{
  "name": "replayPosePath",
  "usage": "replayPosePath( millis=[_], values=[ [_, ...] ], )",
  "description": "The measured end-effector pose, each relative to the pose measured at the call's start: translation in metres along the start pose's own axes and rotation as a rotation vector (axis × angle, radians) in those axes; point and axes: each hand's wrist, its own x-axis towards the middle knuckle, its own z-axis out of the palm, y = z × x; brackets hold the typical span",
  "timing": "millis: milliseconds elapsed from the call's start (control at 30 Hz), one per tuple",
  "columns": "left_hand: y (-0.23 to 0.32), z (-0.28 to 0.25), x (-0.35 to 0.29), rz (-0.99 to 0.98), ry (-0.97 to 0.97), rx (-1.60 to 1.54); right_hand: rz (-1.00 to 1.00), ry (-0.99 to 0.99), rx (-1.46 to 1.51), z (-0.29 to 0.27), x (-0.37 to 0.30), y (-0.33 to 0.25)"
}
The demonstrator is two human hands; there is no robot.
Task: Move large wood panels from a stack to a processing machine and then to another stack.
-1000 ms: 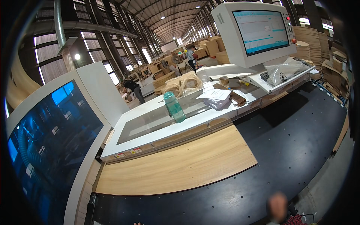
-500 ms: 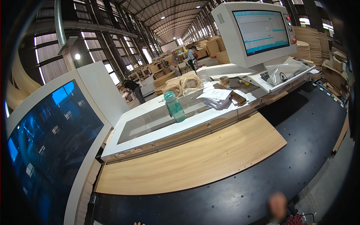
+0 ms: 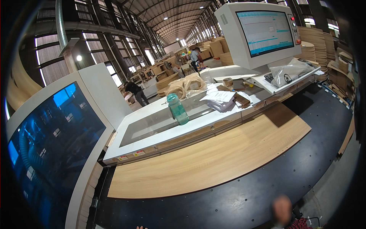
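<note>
A long wood-grain panel (image 3: pixel 213 156) lies on the black machine bed (image 3: pixel 244 198), with its far edge along the white machine beam. Only a few fingertips of my left hand (image 3: pixel 141 227) show at the lower edge. They are stretched forward on the near side of the bed, hold nothing visible and stay apart from the panel. At the lower right, a smeared skin-coloured shape, which looks like my right hand (image 3: pixel 282 210), is by the bed's near edge, beside red patterned cloth (image 3: pixel 300 224). Its fingers cannot be made out.
On the white beam (image 3: pixel 118 147) stand a green bottle (image 3: pixel 178 109), papers (image 3: pixel 219 100) and a tape roll (image 3: pixel 227 82). A monitor (image 3: pixel 265 32) rises at the right above a keyboard tray (image 3: pixel 280 84). A dark-windowed machine housing (image 3: pixel 57 145) blocks the left. Two people are farther back.
The panel has slid to the right along the bed, baring black surface at its left end. My visible fingertips and the blurred shape stay in place. The people behind have shifted slightly.
</note>
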Motion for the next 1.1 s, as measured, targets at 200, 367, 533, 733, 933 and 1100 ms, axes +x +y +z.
replayPosePath(
  millis=[200,367,533,733,933,1100],
  values=[
    [0.002,0.004,0.003,-0.002,-0.008,-0.014,0.006,0.012,0.003,-0.001,0.003,0.000],
    [-0.001,0.005,0.000,-0.007,-0.013,-0.024,0.014,0.004,0.022,-0.001,0.004,-0.001],
    [0.001,0.003,-0.001,-0.021,-0.029,-0.026,0.010,-0.010,0.026,-0.004,0.003,-0.002],
    [0.002,0.002,0.002,-0.022,-0.039,-0.039,0.068,-0.107,0.042,-0.004,0.007,-0.004],
    [0.000,0.002,0.002,-0.006,-0.017,-0.050,-0.109,-0.764,0.145,0.006,0.058,-0.014],
    [-0.010,0.007,-0.002,0.002,0.018,-0.012,-0.579,-0.624,-0.056,0.091,0.119,-0.030]
  ],
)
